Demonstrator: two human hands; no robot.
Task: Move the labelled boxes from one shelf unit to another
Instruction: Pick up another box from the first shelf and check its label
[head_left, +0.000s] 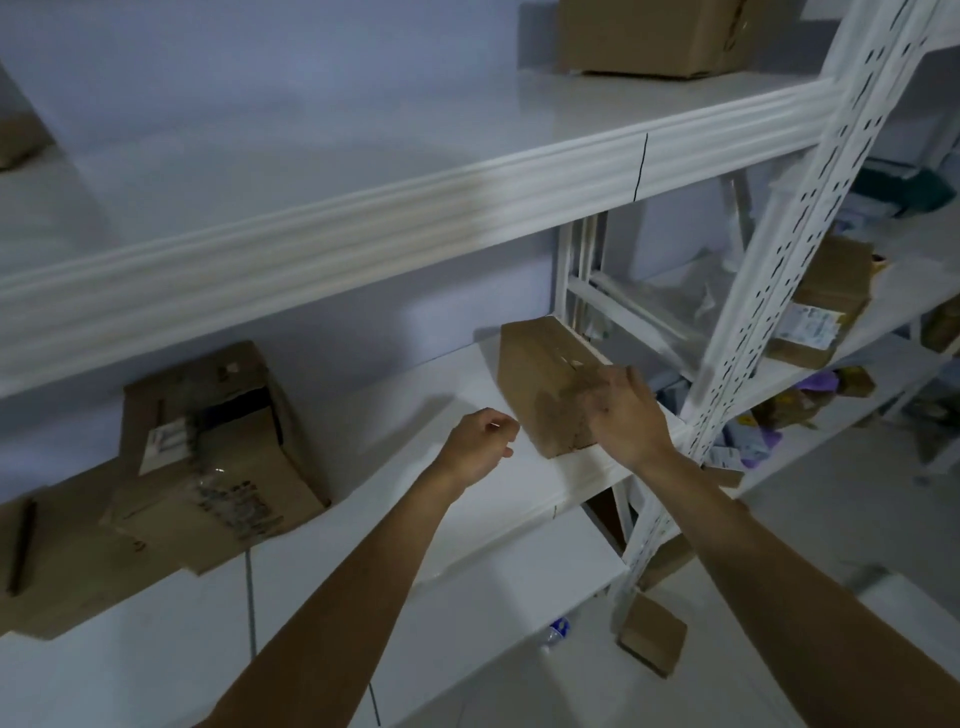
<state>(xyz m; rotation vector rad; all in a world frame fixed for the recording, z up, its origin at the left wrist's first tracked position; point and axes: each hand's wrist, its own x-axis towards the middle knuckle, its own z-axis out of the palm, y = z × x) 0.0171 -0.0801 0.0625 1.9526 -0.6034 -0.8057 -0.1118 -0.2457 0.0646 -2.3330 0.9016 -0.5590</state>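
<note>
A small brown cardboard box (540, 379) lies at the right end of the middle shelf (441, 410) of a white shelf unit. My right hand (626, 410) rests against the box's near right side with fingers spread, touching it but not closed around it. My left hand (480, 444) hovers just left of the box's near corner, fingers loosely curled, holding nothing. A larger labelled box (218, 447) with a torn flap sits at the left of the same shelf.
A white perforated upright (779, 291) stands right of the box. Behind it a second shelf unit holds a labelled box (821, 306) and mixed packages. Another box (654, 36) sits on the top shelf. A small box (652, 642) and a bottle (556, 631) lie below.
</note>
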